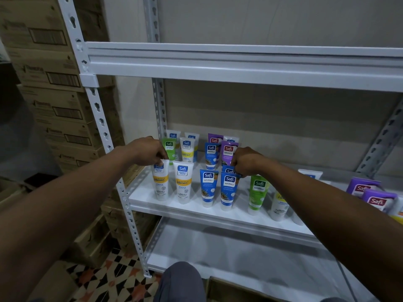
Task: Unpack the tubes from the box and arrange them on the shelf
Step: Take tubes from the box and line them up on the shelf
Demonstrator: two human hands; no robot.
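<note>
Standing cap-down on the white metal shelf board (144, 198): squeezable plastic tubes in rows, all of one brand.

- Front row, from the left: white tube with a yellow band (161, 182); matching white-and-yellow tube (183, 182) just beside it; lone blue tube (208, 186); pair of blue tubes (229, 188), one behind the other; green tube (258, 192).
- Back rows: a mixed lot of green, white, blue and purple tubes (228, 150).
- Far right: purple tubes (370, 198), leaning.

Left hand (148, 150): fingers bunched, pinching the crimped top of the leftmost white tube with a yellow band.

Right hand (246, 161): fingers curled down onto the tops of the pair of blue tubes; which of the two they pinch cannot be told.

Beside the rack, left: stacked brown cardboard cartons (54, 105) on a patterned tile floor (113, 277).
</note>
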